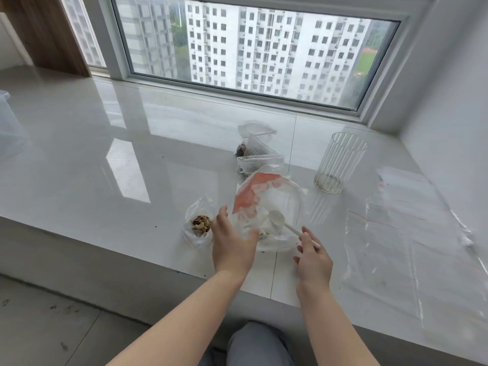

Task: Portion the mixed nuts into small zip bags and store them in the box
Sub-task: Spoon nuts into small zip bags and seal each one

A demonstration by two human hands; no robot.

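At the far left edge of the glossy white sill [79, 154], a translucent plastic box [6, 122] sits only partly in view. Well to the right of it, near the front edge, a small open zip bag [199, 225] stands with a heap of mixed nuts [201, 224] showing in its mouth.

Just right of that bag, the left hand [232, 244] reaches forward, its fingers and thumb curled around the near-left side of a large clear bag with orange print [264, 204], gripping the plastic. This large bag lies crumpled on the sill and looks nearly used up; a few bits show at its bottom beside the thumb.

A white plastic spoon [282, 223] lies with its bowl inside the large bag and its handle pointing near and right. The right hand [314, 257] pinches the end of that handle between thumb and fingers.

Farther back, behind the large bag, several small zip bags with nuts [253, 154] lie in a loose pile, overlapping one another. To their right stands an upright clear ribbed glass [339, 165] with a little residue at its bottom. Near the right edge, flat clear plastic sheets or bags [396, 233] are spread over the sill; I cannot tell which.
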